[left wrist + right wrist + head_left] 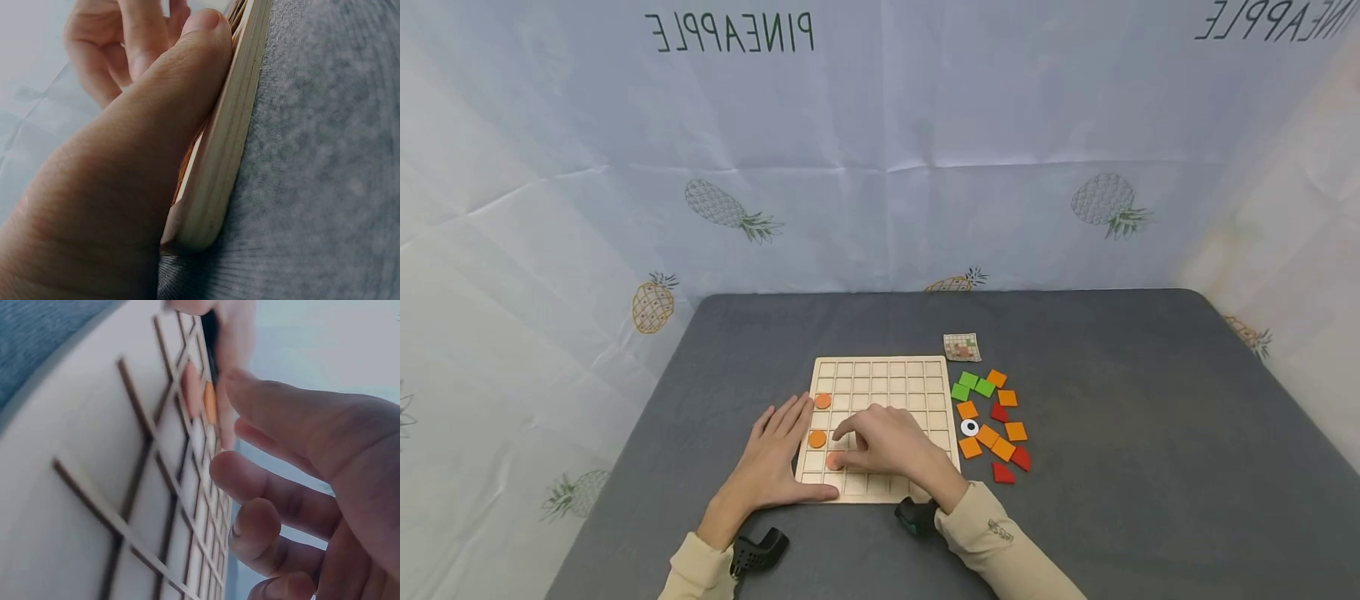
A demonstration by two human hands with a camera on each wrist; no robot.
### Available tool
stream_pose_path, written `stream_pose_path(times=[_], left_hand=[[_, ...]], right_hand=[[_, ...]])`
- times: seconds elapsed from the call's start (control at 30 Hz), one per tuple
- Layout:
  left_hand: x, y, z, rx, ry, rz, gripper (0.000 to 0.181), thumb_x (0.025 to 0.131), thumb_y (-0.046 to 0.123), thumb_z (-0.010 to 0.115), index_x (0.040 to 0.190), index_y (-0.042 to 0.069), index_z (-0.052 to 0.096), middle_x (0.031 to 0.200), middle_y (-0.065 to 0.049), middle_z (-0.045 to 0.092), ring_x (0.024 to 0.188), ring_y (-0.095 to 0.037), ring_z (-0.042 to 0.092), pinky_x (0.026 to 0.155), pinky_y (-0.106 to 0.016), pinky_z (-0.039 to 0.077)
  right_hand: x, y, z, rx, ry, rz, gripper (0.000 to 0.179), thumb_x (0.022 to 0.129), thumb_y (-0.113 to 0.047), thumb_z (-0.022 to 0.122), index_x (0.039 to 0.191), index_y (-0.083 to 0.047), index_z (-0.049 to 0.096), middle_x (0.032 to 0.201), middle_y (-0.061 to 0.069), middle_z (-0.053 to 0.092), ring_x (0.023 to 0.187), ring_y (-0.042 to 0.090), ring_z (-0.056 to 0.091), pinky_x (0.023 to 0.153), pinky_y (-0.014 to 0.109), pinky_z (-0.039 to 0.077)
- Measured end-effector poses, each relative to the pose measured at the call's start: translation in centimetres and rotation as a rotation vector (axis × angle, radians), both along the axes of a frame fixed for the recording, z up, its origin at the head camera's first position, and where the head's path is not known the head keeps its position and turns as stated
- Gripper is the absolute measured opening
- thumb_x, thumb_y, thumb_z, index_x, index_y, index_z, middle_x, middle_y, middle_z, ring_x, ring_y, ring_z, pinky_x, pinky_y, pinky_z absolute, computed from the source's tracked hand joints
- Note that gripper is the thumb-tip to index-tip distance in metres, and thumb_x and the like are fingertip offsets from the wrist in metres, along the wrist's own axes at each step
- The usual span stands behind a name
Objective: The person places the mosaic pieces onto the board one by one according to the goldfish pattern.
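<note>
A pale wooden grid board (880,377) lies on the dark table. My left hand (769,467) rests along its left edge with the fingers straight, and in the left wrist view the thumb (187,75) lies on the board's front corner. Over the lower left part of the board is my right hand (887,442), thumb and forefinger spread apart with nothing between them. Its thumb is right by a salmon-orange disc (833,461). Two more orange discs sit in the left column, an upper disc (823,401) and a lower disc (817,439).
Right of the board lie several orange squares (1007,398), green squares (985,387), red corner pieces (1003,473) and a white disc with a black spot (969,427). A small pattern card (962,347) lies beyond the board's far right corner. Pineapple-print cloth (880,225) hangs behind the table.
</note>
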State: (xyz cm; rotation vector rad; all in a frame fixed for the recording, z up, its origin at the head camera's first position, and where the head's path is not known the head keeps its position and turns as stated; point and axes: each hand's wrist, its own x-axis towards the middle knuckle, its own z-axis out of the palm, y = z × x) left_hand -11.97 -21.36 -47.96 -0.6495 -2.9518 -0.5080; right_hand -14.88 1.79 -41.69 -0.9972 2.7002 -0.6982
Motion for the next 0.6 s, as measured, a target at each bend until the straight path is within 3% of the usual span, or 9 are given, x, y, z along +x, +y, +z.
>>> stream_pose_path(times=[0.37,0.6], left_hand=[[0.1,0.0,0.0,-0.003,-0.020,0.012,0.134,0.067,0.088,0.068,0.163,0.005,0.025,0.169,-0.015,0.027,0.156,-0.038,0.029,0.122,-0.063,0.021],[0.0,-0.1,-0.1,-0.002,-0.025,0.016,0.135,0.066,0.088,0.068,0.163,0.005,0.023,0.170,-0.014,0.026,0.156,-0.038,0.028,0.122,-0.063,0.021]], right_hand=[[0.4,3.2,2.0,0.010,0.072,-0.030,0.029,0.092,-0.035,0.077,0.117,-0.022,0.076,0.061,-0.014,0.055,0.051,0.001,0.043,0.046,0.020,0.035],[0.6,6.3,2.7,-0.024,0.116,-0.065,0.031,0.091,-0.032,0.078,0.119,-0.019,0.077,0.063,-0.013,0.059,0.049,0.001,0.039,0.044,0.019,0.029]])
